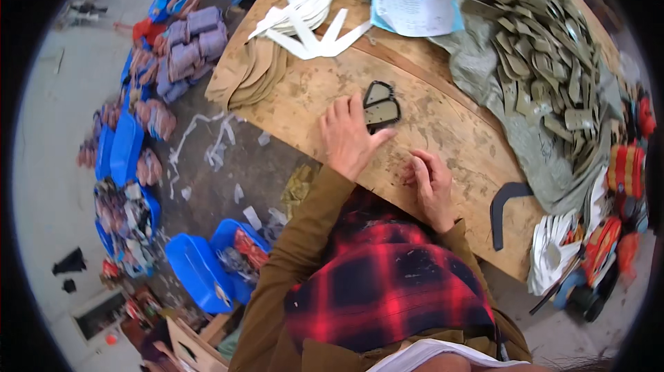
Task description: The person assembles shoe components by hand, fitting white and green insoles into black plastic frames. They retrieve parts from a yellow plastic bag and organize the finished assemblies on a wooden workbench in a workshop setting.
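Observation:
On the wooden table lies a black-rimmed frame (380, 90) with two openings. An olive piece with small holes (382, 114) fills its near opening. My left hand (348, 135) rests beside the frame with fingers stretched and apart. Its thumb lies along the frame's near edge and its index finger along the left side. My right hand (431, 188) is at the table's near edge, apart from the frame. Its fingers are curled in with the thumb against them; whatever they hold, if anything, is hidden.
Olive cut pieces (546, 60) heap on a grey-green sheet (508, 140) at right. White strips (304, 15), tan pieces (252, 71) and a paper sheet (418, 12) lie farther back. A dark curved strip (503, 209) sits at right. Blue bins (197, 271) stand left, below the table.

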`<state>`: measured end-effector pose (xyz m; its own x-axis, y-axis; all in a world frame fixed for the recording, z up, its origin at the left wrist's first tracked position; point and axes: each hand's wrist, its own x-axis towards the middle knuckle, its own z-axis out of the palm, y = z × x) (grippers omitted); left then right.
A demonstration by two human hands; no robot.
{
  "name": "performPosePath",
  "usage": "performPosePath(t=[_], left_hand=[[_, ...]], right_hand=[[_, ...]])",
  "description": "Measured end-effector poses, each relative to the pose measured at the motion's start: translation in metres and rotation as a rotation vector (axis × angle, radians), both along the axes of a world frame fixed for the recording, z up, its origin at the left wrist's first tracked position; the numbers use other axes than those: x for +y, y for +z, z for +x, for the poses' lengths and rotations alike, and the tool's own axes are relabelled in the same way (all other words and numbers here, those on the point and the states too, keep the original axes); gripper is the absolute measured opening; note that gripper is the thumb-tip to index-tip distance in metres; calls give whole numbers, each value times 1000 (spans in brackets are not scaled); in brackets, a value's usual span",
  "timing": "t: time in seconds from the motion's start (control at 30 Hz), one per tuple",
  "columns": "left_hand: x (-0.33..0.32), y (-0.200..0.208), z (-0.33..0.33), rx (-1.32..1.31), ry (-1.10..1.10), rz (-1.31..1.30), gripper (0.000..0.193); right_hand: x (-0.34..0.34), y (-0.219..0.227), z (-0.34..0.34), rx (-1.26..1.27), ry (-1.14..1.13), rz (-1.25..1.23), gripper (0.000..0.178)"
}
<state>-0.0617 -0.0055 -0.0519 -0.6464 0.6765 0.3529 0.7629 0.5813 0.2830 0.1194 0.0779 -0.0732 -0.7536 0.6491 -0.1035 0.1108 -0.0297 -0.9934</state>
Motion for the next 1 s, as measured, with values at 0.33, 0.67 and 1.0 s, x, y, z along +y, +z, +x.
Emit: performPosePath(t=[0.33, 0.67, 1.0], left_hand=[[-29, -29, 32, -510, 95, 322, 60], [-227, -50, 46, -819, 381, 780, 52], [-437, -528, 154, -1239, 1119, 89, 30]], right_hand=[[-17, 12, -39, 19, 153, -326, 32], [-93, 21, -140, -62, 264, 163, 23], [-61, -18, -192, -314, 341, 970, 56]])
